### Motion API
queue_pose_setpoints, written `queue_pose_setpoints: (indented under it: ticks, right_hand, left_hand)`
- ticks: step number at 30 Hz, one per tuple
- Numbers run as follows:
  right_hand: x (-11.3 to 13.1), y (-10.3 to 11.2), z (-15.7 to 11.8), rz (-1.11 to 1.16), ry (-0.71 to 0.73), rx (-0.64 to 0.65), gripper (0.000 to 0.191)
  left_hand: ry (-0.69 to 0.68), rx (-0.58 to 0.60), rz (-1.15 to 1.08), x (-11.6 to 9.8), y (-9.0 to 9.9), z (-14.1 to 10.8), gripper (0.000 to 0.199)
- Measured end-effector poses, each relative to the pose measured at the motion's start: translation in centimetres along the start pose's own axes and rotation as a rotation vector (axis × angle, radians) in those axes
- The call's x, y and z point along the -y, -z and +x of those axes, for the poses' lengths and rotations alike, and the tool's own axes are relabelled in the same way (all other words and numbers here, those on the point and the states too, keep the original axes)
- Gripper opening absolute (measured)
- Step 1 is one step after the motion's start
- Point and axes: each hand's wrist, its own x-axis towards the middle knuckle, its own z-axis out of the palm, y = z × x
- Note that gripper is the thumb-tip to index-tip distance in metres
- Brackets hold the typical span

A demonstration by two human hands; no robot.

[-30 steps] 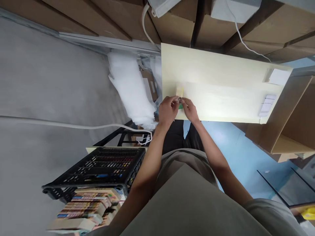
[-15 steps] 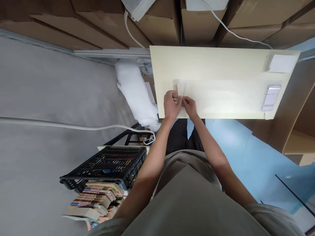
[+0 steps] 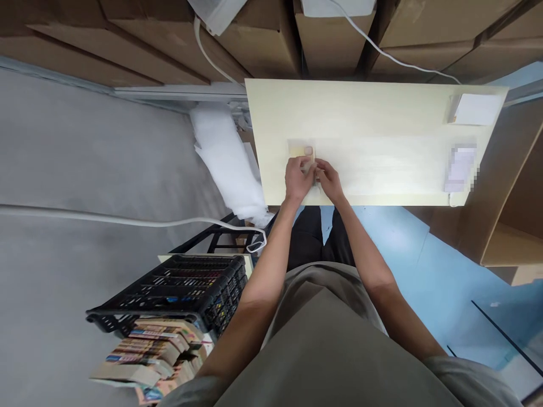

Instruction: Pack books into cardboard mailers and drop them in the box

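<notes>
Both hands together over the left part of a cream tabletop (image 3: 373,141), near its close edge. My left hand (image 3: 299,180) has its fingers curled around a small pale object (image 3: 309,151), whose far end pokes out beyond the fingertips, just above the surface; too blurred to say what it is. My right hand (image 3: 330,181) is beside it, thumb and fingers bent in to meet the left fingertips; whether they grip the object too, I cannot tell. At the tabletop's right end: a white block (image 3: 475,109), and nearer me a pale, pixelated item (image 3: 460,168), the two apart. Brown cardboard boxes (image 3: 335,42) line the far side. Left of the tabletop, white sheeting (image 3: 229,164); lower left, a black crate (image 3: 227,291) with books (image 3: 148,362) just beside it on my side.
</notes>
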Motion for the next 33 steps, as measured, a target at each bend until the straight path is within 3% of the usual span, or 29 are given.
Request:
queue_pose_setpoints:
  ticks: [5, 11, 17, 20, 22, 25, 28, 33]
  right_hand:
    - [-0.4, -0.1, 0.7, -0.241, 0.016, -0.043, 0.042]
    - [-0.1, -0.5, 0.5, -0.599, 0.072, -0.123, 0.038]
    - [-0.1, -0.4, -0.6, -0.609, 0.174, -0.048, 0.045]
    - [-0.1, -0.5, -0.9, -0.61, 0.174, -0.04, 0.044]
    - [0.0, -0.4, -0.8, -0.581, 0.157, -0.035, 0.044]
    - [0.4, 0.2, -0.7, -0.5, 0.133, -0.007, 0.037]
    - [1.4, 1.6, -0.8, -0.391, 0.136, 0.023, 0.033]
    - [2.8, 4.9, -1.5, -0.24, 0.152, -0.027, 0.05]
  left_hand:
    - [0.057, 0.037, -0.115, 1.3, 1.0, -0.2, 0.027]
    - [0.101, -0.217, 0.072, 3.2, 0.8, -0.8, 0.04]
    - [0.285, -0.275, 0.033, 3.8, -0.4, -0.5, 0.032]
    - [0.384, -0.235, -0.04, 3.9, -0.3, 0.3, 0.02]
    - [0.361, -0.193, -0.082, 3.8, 0.0, 0.6, 0.013]
    - [0.239, -0.202, -0.085, 2.8, 0.4, -0.2, 0.011]
    - [0.122, -0.216, -0.063, 0.5, 0.0, -2.0, 0.016]
    - [0.023, -0.161, -0.108, -3.6, -3.8, -3.9, 0.015]
